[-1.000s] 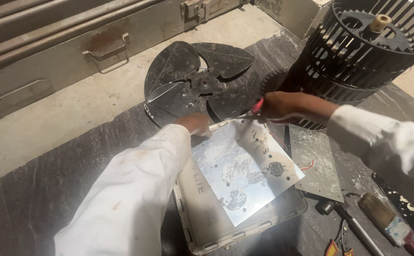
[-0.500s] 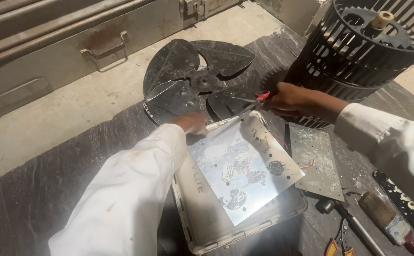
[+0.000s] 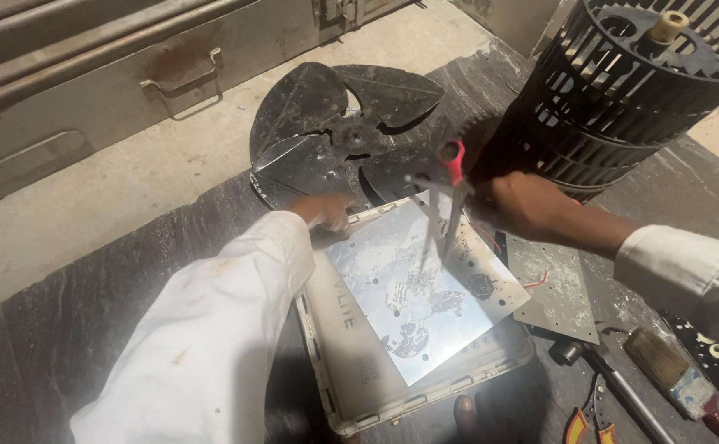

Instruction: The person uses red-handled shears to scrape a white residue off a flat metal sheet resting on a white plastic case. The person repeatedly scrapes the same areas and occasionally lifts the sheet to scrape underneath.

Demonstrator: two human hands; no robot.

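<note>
The left hand [image 3: 322,211] presses with curled fingers on the top corner of a shiny metal plate [image 3: 421,288], which lies tilted on a grey plastic tray [image 3: 351,345] in the middle of the dark tabletop [image 3: 88,329]. The right hand [image 3: 524,205] is closed around a red-handled tool [image 3: 452,193], whose thin legs point down onto the plate. A black fan blade [image 3: 335,131] lies just behind, and a black drum fan [image 3: 623,90] stands beside the right hand. A paintbrush [image 3: 676,382] lies at the right edge.
</note>
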